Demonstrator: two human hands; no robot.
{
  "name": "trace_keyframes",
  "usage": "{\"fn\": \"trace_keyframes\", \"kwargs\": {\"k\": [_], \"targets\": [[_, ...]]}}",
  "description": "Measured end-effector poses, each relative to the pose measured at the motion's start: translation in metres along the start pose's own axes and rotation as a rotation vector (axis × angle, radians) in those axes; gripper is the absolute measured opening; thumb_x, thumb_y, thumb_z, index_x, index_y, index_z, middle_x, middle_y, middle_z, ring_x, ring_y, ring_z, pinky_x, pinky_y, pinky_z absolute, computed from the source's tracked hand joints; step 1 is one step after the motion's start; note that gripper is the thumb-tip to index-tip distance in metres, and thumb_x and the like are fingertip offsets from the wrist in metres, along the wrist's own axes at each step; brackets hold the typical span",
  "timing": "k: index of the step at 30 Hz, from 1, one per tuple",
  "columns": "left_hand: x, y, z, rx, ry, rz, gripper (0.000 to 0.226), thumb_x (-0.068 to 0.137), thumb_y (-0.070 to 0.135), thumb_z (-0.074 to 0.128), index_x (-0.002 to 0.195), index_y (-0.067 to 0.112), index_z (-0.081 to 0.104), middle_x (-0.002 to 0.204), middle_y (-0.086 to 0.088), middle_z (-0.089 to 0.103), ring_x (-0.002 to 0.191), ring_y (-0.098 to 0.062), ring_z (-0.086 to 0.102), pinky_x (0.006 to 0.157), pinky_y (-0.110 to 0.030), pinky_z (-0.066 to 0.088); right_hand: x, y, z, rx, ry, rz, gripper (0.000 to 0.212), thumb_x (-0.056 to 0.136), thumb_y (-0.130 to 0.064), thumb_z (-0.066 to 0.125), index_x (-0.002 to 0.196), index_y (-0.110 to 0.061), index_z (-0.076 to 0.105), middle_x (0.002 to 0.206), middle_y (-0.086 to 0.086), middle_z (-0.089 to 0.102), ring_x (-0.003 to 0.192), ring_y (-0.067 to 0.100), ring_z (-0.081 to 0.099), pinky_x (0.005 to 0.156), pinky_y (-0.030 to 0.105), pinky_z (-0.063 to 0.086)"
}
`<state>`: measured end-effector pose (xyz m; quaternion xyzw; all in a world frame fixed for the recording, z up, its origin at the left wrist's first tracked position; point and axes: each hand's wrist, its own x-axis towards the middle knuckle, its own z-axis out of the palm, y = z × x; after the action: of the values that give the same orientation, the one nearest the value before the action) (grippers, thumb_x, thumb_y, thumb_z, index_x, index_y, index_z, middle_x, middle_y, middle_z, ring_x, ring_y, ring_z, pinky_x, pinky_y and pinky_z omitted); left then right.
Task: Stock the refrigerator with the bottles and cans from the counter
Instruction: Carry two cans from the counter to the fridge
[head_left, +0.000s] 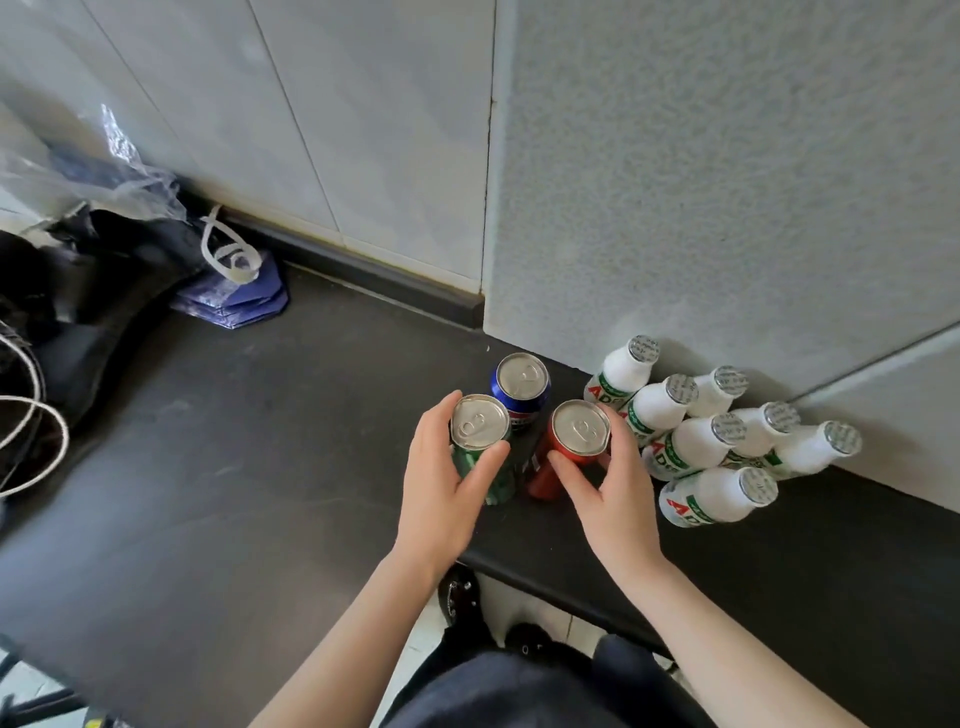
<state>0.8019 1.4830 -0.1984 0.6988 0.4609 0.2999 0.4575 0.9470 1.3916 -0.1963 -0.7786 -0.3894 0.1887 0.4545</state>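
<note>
Three cans stand upright on the dark counter (260, 415). My left hand (441, 483) grips the green can (480, 431), thumb across its front and fingers behind. My right hand (608, 493) grips the red can (576, 436) the same way. A blue can (522, 384) stands just behind the two, untouched. To the right, several small white bottles (696, 441) with foil caps and red-green labels are bunched against the wall.
A textured white wall panel (727, 182) rises right behind the bottles. Clear plastic and a purple bag with white handles (234, 291) lie at the back left. Black items and a white cord (31, 431) crowd the left edge. The counter's front edge (545, 571) runs below my wrists.
</note>
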Motion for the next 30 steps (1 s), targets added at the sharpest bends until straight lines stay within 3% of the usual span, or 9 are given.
{"fn": "trace_keyframes", "kwargs": {"k": [3, 5, 7, 10, 16, 21, 26, 30], "targets": [[-0.013, 0.013, -0.014, -0.083, 0.068, -0.057, 0.042, 0.078, 0.051, 0.056, 0.116, 0.055, 0.039, 0.116, 0.041, 0.045, 0.115, 0.01, 0.046, 0.09, -0.01, 0.041, -0.003, -0.007, 0.0, 0.064, 0.006, -0.048, 0.068, 0.078, -0.055, 0.058, 0.133, -0.018, 0.043, 0.133, -0.007, 0.05, 0.127, 0.007, 0.046, 0.106, 0.035, 0.041], [-0.023, 0.018, -0.023, -0.171, 0.13, -0.092, 0.037, 0.078, 0.051, 0.054, 0.112, 0.058, 0.04, 0.116, 0.033, 0.051, 0.112, 0.005, 0.05, 0.086, -0.011, 0.044, -0.006, -0.015, 0.0, 0.112, -0.006, -0.094, 0.063, 0.081, -0.057, 0.058, 0.133, -0.027, 0.039, 0.129, -0.01, 0.051, 0.123, 0.002, 0.047, 0.104, 0.027, 0.041], [-0.035, 0.022, -0.029, -0.263, 0.204, -0.128, 0.032, 0.081, 0.046, 0.053, 0.111, 0.052, 0.045, 0.114, 0.024, 0.056, 0.109, -0.001, 0.055, 0.087, -0.017, 0.047, -0.01, -0.022, -0.001, 0.156, -0.054, -0.126, 0.058, 0.081, -0.055, 0.057, 0.13, -0.032, 0.038, 0.127, -0.01, 0.053, 0.121, 0.002, 0.049, 0.1, 0.022, 0.041], [-0.061, 0.026, -0.035, -0.336, 0.332, -0.167, 0.025, 0.083, 0.041, 0.052, 0.108, 0.044, 0.05, 0.102, 0.029, 0.06, 0.097, 0.006, 0.058, 0.078, -0.007, 0.045, -0.018, -0.03, -0.001, 0.18, -0.151, -0.202, 0.055, 0.081, -0.054, 0.057, 0.129, -0.033, 0.04, 0.126, -0.011, 0.053, 0.119, 0.0, 0.051, 0.097, 0.015, 0.041], [-0.143, 0.025, -0.036, -0.404, 0.613, -0.262, 0.026, 0.083, 0.039, 0.052, 0.108, 0.036, 0.052, 0.102, 0.02, 0.061, 0.093, 0.006, 0.059, 0.076, -0.009, 0.046, -0.051, -0.035, 0.01, 0.257, -0.416, -0.286, 0.057, 0.081, -0.055, 0.059, 0.13, -0.035, 0.038, 0.124, -0.031, 0.044, 0.116, -0.017, 0.042, 0.09, -0.001, 0.034], [-0.23, 0.02, -0.036, -0.39, 0.869, -0.358, 0.021, 0.087, 0.033, 0.052, 0.107, 0.036, 0.052, 0.104, 0.013, 0.059, 0.088, 0.011, 0.057, 0.072, -0.005, 0.044, -0.096, -0.042, 0.026, 0.307, -0.678, -0.316, 0.059, 0.078, -0.054, 0.057, 0.129, -0.026, 0.044, 0.122, -0.022, 0.05, 0.114, -0.007, 0.048, 0.092, 0.006, 0.036], [-0.318, 0.013, -0.039, -0.397, 1.112, -0.445, 0.022, 0.093, 0.018, 0.056, 0.107, 0.035, 0.051, 0.103, 0.014, 0.059, 0.085, 0.013, 0.057, 0.068, -0.004, 0.044, -0.154, -0.06, 0.043, 0.279, -0.916, -0.351, 0.057, 0.076, -0.056, 0.058, 0.123, -0.026, 0.049, 0.118, -0.015, 0.056, 0.113, 0.005, 0.053, 0.1, 0.036, 0.044], [-0.388, 0.002, -0.047, -0.368, 1.301, -0.513, 0.022, 0.093, 0.016, 0.054, 0.105, 0.035, 0.051, 0.106, 0.014, 0.057, 0.088, 0.014, 0.056, 0.069, -0.002, 0.042, -0.207, -0.073, 0.056, 0.221, -1.093, -0.385, 0.066, 0.078, -0.054, 0.064, 0.131, -0.019, 0.047, 0.126, -0.003, 0.056, 0.116, 0.012, 0.053, 0.1, 0.043, 0.045]]}}
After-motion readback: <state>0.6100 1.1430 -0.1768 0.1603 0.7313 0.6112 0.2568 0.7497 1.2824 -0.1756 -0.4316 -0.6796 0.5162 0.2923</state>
